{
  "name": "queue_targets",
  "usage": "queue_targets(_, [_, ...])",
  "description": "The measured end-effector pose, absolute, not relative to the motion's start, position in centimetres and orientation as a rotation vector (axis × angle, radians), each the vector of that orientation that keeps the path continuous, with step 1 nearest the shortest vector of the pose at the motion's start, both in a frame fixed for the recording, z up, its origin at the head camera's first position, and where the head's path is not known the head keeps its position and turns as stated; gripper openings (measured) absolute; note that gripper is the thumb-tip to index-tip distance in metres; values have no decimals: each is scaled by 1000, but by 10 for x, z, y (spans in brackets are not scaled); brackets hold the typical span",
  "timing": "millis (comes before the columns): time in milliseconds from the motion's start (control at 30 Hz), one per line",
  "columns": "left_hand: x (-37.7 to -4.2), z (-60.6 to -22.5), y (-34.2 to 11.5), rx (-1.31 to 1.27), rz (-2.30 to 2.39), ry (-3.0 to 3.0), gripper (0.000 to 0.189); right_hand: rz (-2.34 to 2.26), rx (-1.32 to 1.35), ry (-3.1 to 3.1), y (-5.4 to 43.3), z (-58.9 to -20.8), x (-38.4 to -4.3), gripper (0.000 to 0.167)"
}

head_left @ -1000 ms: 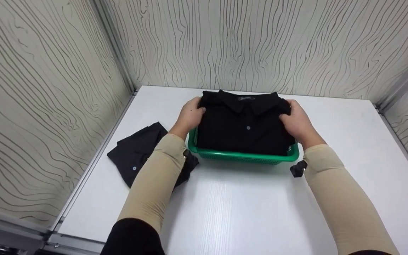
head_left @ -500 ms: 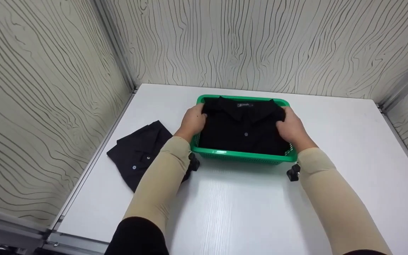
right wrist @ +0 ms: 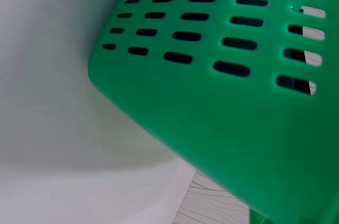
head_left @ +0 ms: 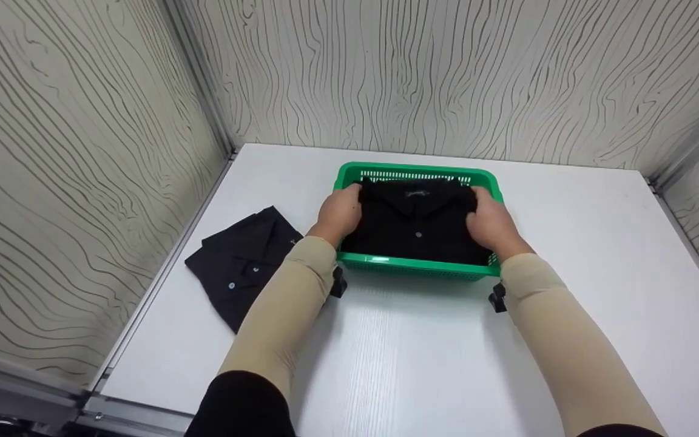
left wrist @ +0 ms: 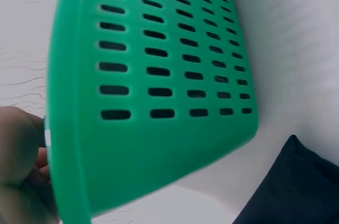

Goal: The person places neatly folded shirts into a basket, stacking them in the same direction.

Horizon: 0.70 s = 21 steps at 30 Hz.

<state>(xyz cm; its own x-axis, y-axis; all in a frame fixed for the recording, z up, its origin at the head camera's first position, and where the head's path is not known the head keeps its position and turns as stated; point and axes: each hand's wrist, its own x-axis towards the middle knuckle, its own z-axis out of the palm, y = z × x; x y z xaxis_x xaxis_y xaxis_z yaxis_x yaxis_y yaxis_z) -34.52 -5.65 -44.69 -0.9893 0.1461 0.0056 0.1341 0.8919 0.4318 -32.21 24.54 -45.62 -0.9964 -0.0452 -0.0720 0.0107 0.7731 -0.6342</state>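
Note:
A folded black collared shirt [head_left: 417,233] lies inside a green plastic basket [head_left: 410,266], its collar toward the far side. My left hand [head_left: 340,213] pinches the shirt's left edge near the collar, and my right hand [head_left: 490,221] grips the opposite edge. Both hands are within the basket's rim, with fingertips hidden by cloth. In the left wrist view, part of the left hand [left wrist: 18,160] shows beyond the slotted wall of the basket [left wrist: 159,150]. Only the basket's slotted side [right wrist: 212,107] fills the right wrist view; the hand is out of sight there.
Left of the basket, a second folded dark shirt [head_left: 246,267] with pale buttons lies on the white table [head_left: 386,352], partly covered by my left forearm. Patterned panels [head_left: 422,79] stand along the back and sides of the table.
Both hands have lowered the black shirt into the basket and drawn it slightly nearer and inward. The basket's far rim and slotted back wall, hidden at first, now show. The second shirt stays put.

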Motion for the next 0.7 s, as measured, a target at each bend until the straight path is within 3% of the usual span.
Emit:
queue_targets(467, [-339,-448,-55,285,703,2956,55,-1004,-59,2888,245,-459,-317,73])
queue_targets(700, [-335,-445,-62,299,788,2974,54,-962,-109,2967,244,-458,-313,69])
